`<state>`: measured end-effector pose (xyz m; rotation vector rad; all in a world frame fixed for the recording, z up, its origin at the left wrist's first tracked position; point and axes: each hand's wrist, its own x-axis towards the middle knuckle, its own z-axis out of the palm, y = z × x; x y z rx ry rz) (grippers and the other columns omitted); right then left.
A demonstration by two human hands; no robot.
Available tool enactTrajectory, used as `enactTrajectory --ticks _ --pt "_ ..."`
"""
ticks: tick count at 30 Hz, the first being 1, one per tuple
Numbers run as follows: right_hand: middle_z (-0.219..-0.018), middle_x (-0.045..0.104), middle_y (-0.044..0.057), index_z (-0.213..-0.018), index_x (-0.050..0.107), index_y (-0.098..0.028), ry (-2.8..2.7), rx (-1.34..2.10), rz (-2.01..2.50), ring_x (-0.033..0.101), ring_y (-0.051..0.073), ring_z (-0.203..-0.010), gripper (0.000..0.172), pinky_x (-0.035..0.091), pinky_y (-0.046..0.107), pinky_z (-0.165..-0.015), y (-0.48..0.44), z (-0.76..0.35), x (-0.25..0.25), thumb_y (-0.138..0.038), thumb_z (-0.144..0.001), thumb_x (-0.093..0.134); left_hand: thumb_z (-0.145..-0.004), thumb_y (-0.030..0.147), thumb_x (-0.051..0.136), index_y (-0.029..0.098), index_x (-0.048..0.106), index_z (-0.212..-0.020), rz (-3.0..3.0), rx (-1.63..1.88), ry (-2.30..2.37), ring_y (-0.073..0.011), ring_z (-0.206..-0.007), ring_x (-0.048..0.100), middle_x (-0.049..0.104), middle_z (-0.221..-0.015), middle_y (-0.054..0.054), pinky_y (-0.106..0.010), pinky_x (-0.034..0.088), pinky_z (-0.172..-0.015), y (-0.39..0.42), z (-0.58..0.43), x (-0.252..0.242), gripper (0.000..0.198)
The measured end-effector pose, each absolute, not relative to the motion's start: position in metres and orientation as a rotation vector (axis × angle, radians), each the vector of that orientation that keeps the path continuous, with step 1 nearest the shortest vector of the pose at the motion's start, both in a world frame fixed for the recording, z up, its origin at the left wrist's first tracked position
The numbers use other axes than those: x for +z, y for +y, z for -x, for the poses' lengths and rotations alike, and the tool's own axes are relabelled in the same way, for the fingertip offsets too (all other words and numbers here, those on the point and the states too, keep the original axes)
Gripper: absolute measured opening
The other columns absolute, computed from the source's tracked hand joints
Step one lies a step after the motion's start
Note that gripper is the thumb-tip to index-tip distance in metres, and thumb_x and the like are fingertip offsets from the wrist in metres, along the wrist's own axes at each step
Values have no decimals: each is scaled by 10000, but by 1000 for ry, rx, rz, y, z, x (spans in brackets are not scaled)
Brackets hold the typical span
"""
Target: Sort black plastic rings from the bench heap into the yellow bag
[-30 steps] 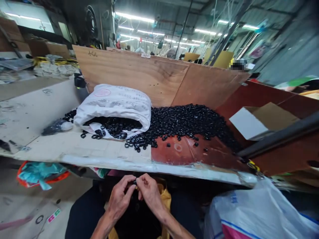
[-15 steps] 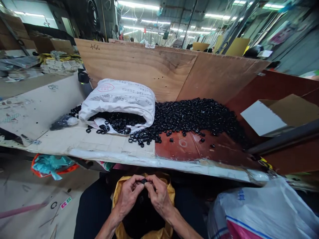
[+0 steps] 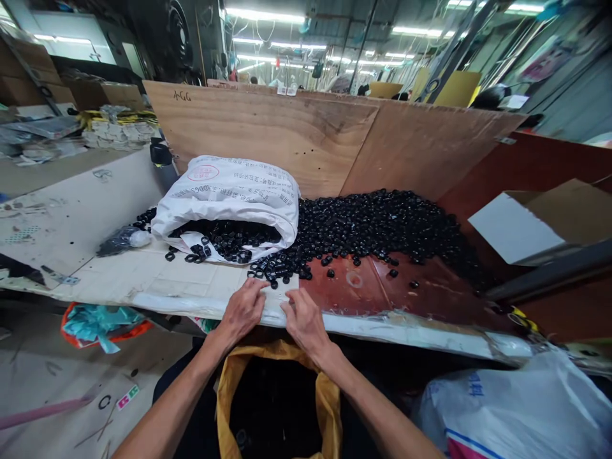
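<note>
My left hand is over the pale front of the table, fingers stretched toward the nearest small black rings. Its fingertips come right up to the edge of these loose rings; whether they touch one is unclear. Just to the right, my right hand hovers at the table's front edge, its fingers bent and apart, with nothing visible in them. Below both hands a yellow sack stands open between my legs, its inside dark. A white printed sack lies on its side, with black rings spilling from its mouth.
A large heap of black rings lies against the wooden back board. At the right are an open cardboard box and a metal bar. A full white bag stands lower right; an orange-rimmed container is lower left.
Both hands have risen from above the yellow sack to the table edge by the rings. The small black piece held between their fingertips is no longer visible there.
</note>
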<state>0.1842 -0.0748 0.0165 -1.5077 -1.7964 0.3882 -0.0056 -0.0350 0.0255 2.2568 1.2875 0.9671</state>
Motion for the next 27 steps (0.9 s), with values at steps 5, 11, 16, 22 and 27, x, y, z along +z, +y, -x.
enactTrajectory --ticks 5,11,16,22,27 --pt "-1046 634 106 -1111 634 -185 -1891 324 1718 624 217 -827 232 472 296 -693 -23 -166 9 -164 -884 594 -868 49 533 224 689 -1176 -2366 845 1342 -200 -905 663 678 -1010 -57 -320 530 -855 13 -14 9 387" --pt "-980 645 87 -948 642 -180 -1704 424 1635 625 216 -835 98 485 303 -750 -23 -174 -3 -192 -859 606 -833 105 613 188 737 -962 -2147 934 1387 -153 -728 638 695 -843 -17 -279 510 -738 15 -7 0 197" --pt "-905 710 48 -1019 677 -184 -1605 596 1531 636 184 -725 182 490 295 -738 -22 -180 -4 -222 -856 606 -837 161 610 172 713 -898 -2048 920 1358 -133 -665 595 672 -782 -5 -247 470 -651 14 -8 7 120" --pt "-1016 752 61 -1050 752 -202 -1608 749 1278 679 194 -900 255 521 308 -826 -17 -186 0 -197 -854 590 -844 253 607 174 661 -885 -1925 976 1161 -129 -707 610 709 -871 -16 -241 495 -683 9 -8 12 104" --pt "-1043 732 83 -1037 745 -188 -1467 835 1159 684 196 -926 260 553 315 -811 -14 -188 -7 -219 -814 616 -843 257 641 191 621 -957 -1865 998 1140 -138 -752 656 712 -885 -7 -249 524 -724 5 -8 9 133"
